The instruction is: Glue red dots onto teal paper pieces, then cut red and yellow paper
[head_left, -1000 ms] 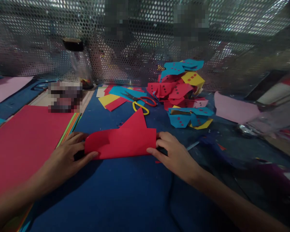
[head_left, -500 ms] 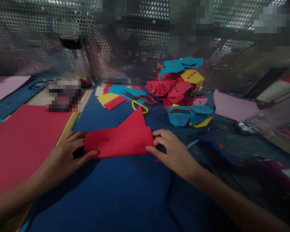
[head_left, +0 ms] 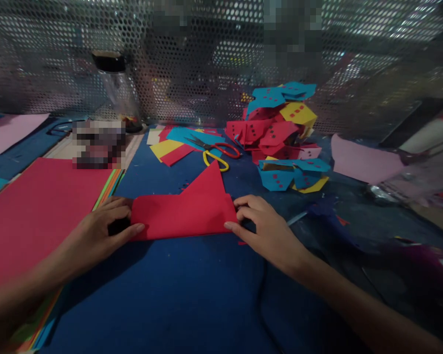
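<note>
A folded sheet of red paper (head_left: 184, 216) lies on the blue tabletop, with a pointed flap sticking up behind its long front fold. My left hand (head_left: 114, 221) pinches the paper's left end, thumb on the front face and fingers at the back edge. At the right end, my right hand (head_left: 256, 223) grips it the same way, thumb low at the corner. Just beyond the flap lie scissors (head_left: 216, 150) with one red and one yellow handle, blades resting over cut paper pieces (head_left: 175, 152) in blue, yellow and red.
Dotted folded paper shapes (head_left: 269, 132) are heaped at the back right. A stack of coloured sheets (head_left: 51, 206) with red on top lies left. A dark-lidded clear bottle (head_left: 120, 93) stands by the perforated metal screen (head_left: 192, 59). Pink paper (head_left: 365, 160) and a blue tool (head_left: 332, 221) lie right.
The red paper stays folded between both hands. My left thumb has slid slightly left and up along its front. The view has shifted a little.
</note>
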`<state>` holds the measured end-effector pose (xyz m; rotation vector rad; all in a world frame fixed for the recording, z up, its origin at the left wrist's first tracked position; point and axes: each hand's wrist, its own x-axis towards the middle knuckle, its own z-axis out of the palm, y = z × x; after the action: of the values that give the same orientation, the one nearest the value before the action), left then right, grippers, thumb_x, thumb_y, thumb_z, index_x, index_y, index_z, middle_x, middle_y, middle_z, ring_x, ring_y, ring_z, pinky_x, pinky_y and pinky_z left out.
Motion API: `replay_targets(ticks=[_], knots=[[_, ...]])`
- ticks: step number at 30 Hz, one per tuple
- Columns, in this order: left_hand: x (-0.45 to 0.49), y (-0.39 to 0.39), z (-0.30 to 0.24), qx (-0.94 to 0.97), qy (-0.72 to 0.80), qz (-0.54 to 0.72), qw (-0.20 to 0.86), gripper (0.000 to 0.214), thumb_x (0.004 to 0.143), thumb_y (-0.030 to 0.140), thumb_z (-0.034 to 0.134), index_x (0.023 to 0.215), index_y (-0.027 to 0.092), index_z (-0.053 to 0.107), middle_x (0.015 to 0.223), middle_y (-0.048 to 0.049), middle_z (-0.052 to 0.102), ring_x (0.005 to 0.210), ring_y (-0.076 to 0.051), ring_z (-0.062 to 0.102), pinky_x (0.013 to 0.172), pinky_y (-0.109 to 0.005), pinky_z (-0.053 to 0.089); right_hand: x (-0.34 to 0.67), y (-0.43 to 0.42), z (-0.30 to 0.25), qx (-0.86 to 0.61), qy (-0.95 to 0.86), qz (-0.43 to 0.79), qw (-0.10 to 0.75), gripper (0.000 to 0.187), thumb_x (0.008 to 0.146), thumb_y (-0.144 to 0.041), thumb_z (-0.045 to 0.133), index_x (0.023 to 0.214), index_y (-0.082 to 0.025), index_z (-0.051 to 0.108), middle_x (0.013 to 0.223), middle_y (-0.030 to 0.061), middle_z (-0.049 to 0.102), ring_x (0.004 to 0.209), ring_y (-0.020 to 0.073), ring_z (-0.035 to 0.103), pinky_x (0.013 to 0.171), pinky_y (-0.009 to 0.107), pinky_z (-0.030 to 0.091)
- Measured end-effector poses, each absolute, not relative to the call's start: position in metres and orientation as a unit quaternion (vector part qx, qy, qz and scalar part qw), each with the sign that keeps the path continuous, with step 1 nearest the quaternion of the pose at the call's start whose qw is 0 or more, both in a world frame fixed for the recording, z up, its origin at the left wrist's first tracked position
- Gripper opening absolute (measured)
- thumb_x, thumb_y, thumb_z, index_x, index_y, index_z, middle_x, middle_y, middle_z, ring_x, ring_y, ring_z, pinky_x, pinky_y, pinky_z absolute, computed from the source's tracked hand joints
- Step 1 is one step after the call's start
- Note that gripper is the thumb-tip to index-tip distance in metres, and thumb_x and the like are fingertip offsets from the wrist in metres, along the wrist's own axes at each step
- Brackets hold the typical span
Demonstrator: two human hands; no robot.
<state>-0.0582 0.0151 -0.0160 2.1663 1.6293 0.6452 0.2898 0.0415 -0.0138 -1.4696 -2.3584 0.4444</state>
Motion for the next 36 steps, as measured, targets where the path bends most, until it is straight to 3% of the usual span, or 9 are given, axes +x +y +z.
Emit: replay_targets(ticks=[5, 36], knots=[[-0.0602, 0.0155, -0.0174, 0.766, 0.575, 0.219, 0.186, 0.037, 0.091, 0.053, 0.058, 0.072, 0.022, 0.052, 0.085, -0.0003, 0.055, 0.080, -0.018, 0.054, 0.070, -0.029, 0.045, 0.2894, 0.0420, -0.0131, -0.518, -0.825, 0.154, 0.164, 0.023, 0.091, -0.032, 0.069, 0.072, -0.021, 0.061, 0.114, 0.0065, 0.063, 0.107, 0.0274, 0.059, 0.093, 0.048, 0.048], [-0.0541, 0.0154, -0.0250, 0.794, 0.552, 0.228, 0.111, 0.033, 0.094, 0.053, 0.054, 0.080, 0.024, 0.056, 0.102, -0.0055, 0.067, 0.099, -0.025, 0.062, 0.080, -0.038, 0.052, 0.2876, 0.0431, -0.0155, -0.518, -0.823, 0.157, 0.174, 0.024, 0.090, -0.031, 0.070, 0.071, -0.021, 0.059, 0.111, 0.0056, 0.063, 0.106, 0.0258, 0.058, 0.094, 0.046, 0.047]])
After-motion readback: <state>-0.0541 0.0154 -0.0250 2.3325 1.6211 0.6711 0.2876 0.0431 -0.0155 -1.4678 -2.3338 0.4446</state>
